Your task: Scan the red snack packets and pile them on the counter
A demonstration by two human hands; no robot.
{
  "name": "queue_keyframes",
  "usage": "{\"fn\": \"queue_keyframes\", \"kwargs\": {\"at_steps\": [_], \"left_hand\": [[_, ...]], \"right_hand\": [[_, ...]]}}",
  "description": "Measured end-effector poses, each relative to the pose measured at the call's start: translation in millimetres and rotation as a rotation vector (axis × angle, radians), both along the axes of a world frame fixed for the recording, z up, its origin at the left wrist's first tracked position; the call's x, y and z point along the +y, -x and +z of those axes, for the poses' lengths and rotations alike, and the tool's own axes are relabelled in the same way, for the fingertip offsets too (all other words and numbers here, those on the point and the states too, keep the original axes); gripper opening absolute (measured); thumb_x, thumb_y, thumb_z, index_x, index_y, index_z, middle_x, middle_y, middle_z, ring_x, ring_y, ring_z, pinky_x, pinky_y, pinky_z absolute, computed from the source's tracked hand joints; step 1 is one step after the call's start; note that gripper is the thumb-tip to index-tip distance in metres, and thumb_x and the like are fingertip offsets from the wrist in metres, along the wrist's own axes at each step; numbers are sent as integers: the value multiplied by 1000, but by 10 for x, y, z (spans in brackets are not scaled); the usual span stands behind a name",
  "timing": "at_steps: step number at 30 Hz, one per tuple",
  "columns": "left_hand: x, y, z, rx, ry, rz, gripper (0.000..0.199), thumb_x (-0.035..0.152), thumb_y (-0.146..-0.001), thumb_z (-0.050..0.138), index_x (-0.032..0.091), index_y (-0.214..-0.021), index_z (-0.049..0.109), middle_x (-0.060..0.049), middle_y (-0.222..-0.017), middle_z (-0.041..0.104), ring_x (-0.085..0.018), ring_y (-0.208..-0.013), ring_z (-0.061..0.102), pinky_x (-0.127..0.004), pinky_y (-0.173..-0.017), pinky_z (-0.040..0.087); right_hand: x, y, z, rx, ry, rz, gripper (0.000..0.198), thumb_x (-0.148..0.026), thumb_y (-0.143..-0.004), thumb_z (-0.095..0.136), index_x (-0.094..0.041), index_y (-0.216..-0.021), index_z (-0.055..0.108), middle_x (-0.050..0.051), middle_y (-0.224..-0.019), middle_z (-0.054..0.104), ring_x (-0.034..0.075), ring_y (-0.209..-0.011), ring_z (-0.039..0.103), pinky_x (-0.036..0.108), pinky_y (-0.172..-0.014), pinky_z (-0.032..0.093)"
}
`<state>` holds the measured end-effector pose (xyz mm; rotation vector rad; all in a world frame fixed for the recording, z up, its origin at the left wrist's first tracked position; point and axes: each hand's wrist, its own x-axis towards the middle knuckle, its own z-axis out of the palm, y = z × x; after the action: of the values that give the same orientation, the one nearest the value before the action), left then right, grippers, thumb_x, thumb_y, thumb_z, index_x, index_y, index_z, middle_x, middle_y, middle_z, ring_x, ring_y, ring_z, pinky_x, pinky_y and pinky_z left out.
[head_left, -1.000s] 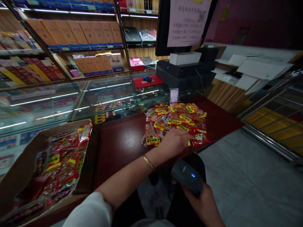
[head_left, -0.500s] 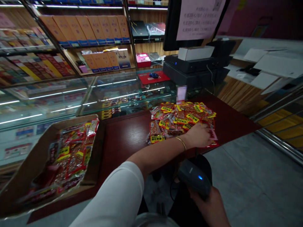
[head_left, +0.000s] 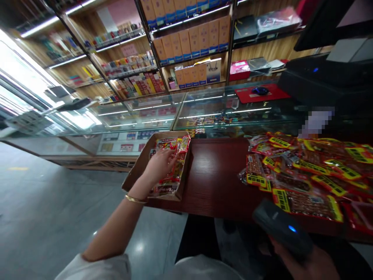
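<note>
My left hand (head_left: 161,165), with a gold bangle on its wrist, is over an open cardboard box (head_left: 186,171) of red and yellow snack packets (head_left: 177,171). Its fingers stretch across the packets, and nothing shows in its grip. Low on the right, my right hand (head_left: 313,258) is wrapped round a dark barcode scanner (head_left: 284,229) with a lit blue light. The scanner is near the front edge of the brown table (head_left: 214,171). A loose heap of snack packets (head_left: 309,167) covers the table's right part.
A glass display counter (head_left: 215,103) runs behind the table. On it lie a red mat (head_left: 279,97) and a mouse (head_left: 260,91), with dark till equipment (head_left: 329,81) at right. Shelves of boxed goods (head_left: 192,41) line the wall.
My left hand has moved left from the heap of packets to the cardboard box. The view has turned left. My right hand still holds the barcode scanner.
</note>
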<state>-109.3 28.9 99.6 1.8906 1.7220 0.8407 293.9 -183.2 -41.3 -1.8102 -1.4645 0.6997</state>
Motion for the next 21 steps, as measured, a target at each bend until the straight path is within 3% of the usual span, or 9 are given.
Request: {"fn": "queue_keyframes", "kwargs": {"at_steps": [4, 6, 9, 12, 17, 19, 21], "left_hand": [[216, 763, -257, 548, 195, 92, 36, 31, -73, 78, 15, -104, 67, -20, -109, 73, -38, -108, 66, -42, -97, 43], [321, 904, -376, 678, 268, 145, 42, 36, -79, 72, 10, -110, 63, -26, -113, 71, -40, -107, 68, -42, -92, 46], [501, 905, -514, 702, 306, 235, 50, 37, -83, 67, 3, -118, 58, -32, -113, 69, -40, -107, 68, -42, -90, 48], [645, 838, -545, 683, 281, 249, 47, 28, -77, 70, 2, -116, 61, -34, -119, 66, -40, -114, 65, -42, -94, 48], [627, 839, -323, 606, 263, 227, 23, 25, -78, 65, 14, -97, 72, -17, -102, 76, -32, -102, 70, -36, -86, 50], [494, 785, -193, 376, 202, 236, 28, 31, -80, 64, 16, -102, 72, -11, -98, 77, -28, -97, 70, -33, -81, 52], [282, 630, -68, -86, 134, 204, 40, 36, -77, 68, 15, -111, 70, -8, -99, 77, -24, -92, 70, -31, -79, 53]], "right_hand": [[122, 163, 120, -7, -46, 27, 33, -60, -74, 70, -29, -69, 81, 6, -71, 81, 32, -68, 79, 35, -61, 65], [131, 205, 104, -24, -53, 51, 32, -59, -76, 69, -29, -72, 81, 5, -72, 81, 31, -69, 79, 34, -62, 65], [102, 221, 36, -82, -47, 122, 30, -55, -80, 67, -28, -76, 81, 4, -75, 82, 30, -72, 80, 32, -62, 65], [48, 207, -14, -133, -60, 190, 24, -47, -83, 66, -27, -81, 80, 5, -85, 83, 29, -79, 80, 31, -67, 65], [-20, 190, -12, -147, -85, 157, 24, -48, -82, 67, -28, -79, 81, 4, -81, 83, 28, -75, 80, 29, -65, 66], [-21, 194, 16, -144, -99, 116, 26, -50, -80, 67, -28, -76, 81, 2, -77, 82, 27, -70, 80, 27, -61, 65], [-7, 207, 61, -127, -112, 83, 27, -49, -79, 67, -27, -74, 81, 1, -75, 82, 26, -67, 80, 25, -58, 64]]}}
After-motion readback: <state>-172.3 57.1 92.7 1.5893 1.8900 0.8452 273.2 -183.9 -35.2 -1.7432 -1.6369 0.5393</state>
